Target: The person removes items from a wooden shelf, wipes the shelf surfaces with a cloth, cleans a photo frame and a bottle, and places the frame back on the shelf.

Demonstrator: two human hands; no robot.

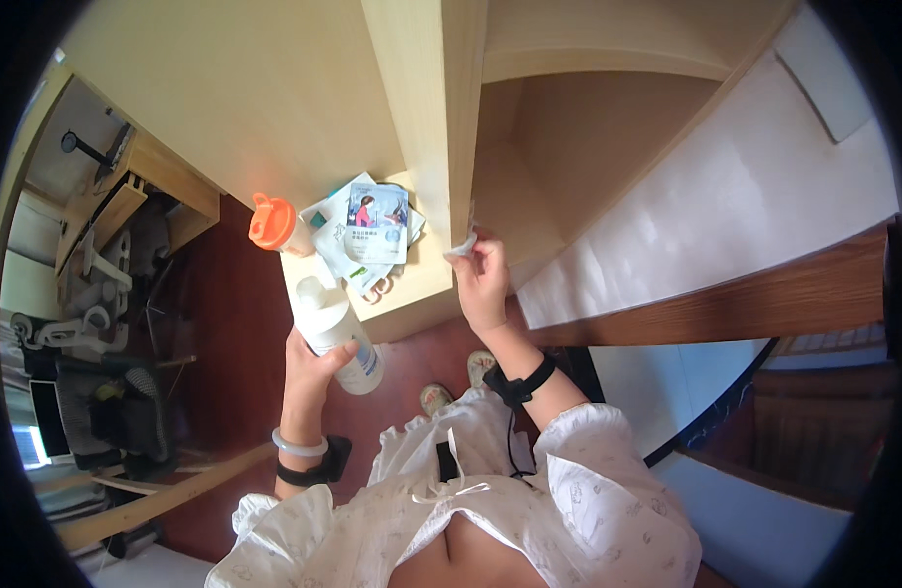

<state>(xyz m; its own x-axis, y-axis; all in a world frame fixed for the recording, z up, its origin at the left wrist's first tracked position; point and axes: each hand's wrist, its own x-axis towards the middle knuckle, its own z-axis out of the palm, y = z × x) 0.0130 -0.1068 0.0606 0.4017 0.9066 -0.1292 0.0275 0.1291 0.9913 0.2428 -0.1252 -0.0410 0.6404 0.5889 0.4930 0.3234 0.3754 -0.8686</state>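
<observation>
My left hand (312, 365) is wrapped round a white plastic bottle (335, 325), held tilted in front of the low wooden shelf (426, 279). Between the fingertips of my right hand (484, 282) is a small white wad (463, 246), at the front edge of the upright wooden panel (461, 127). Whether the wad is tissue or cloth I cannot make out. On the shelf, beyond the bottle, lie several flat printed packets (377, 223). A pair of pink handle loops (378, 291) pokes out from under them. A cup with an orange lid (271, 221) stands at their left.
An open wooden compartment (588, 147) lies right of the panel. Further right is a white-covered surface with a brown wooden edge (706, 291). A dark office chair (113, 402) and a wooden desk (171, 162) stand at the left on the reddish floor (220, 333).
</observation>
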